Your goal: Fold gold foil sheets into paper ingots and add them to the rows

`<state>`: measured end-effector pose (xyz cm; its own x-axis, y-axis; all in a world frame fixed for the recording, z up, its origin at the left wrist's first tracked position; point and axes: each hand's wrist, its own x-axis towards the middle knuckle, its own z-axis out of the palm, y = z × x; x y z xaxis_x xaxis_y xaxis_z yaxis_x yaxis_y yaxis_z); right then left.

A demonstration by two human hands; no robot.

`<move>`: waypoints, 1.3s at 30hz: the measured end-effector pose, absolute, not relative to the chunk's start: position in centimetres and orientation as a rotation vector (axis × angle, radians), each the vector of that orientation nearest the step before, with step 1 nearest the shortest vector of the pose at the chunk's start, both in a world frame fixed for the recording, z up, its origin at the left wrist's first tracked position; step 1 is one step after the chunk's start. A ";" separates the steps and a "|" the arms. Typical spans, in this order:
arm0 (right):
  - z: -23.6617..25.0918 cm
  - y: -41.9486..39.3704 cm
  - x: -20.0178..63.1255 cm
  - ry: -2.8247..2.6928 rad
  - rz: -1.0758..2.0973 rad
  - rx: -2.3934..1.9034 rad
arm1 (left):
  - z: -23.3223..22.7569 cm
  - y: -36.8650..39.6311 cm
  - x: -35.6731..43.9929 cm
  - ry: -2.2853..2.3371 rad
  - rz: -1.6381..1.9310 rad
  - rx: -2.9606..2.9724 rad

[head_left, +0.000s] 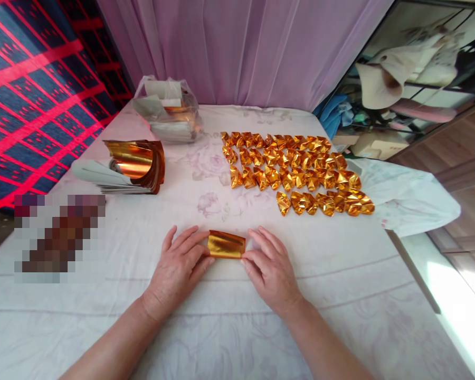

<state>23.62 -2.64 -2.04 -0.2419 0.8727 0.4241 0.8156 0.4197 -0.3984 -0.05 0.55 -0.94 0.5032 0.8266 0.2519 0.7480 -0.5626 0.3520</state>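
Observation:
A folded sheet of gold foil paper (226, 246) lies on the white cloth in front of me, a small flat strip with its shiny side up. My left hand (184, 258) pinches its left end between thumb and fingers. At the opposite end, my right hand (268, 266) grips the strip the same way, its upper fingers stretched forward. Beyond the hands, several rows of folded gold foil pieces (288, 177) stand to the right. Farther left sits a curled stack of gold foil sheets (136, 163), with pale undersides showing.
A clear plastic bag (170, 113) of paper stands at the back left. A pixelated patch (61, 237) hides something at the left. White floral fabric (411, 198) hangs over the right edge. Behind the table are a purple curtain (237, 53) and, to the right, a cluttered shelf (396, 121).

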 end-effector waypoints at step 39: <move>-2.8 -2.2 23.0 -1.945 0.142 -1.588 | -1.0 0.8 1.0 1.475 0.603 2.368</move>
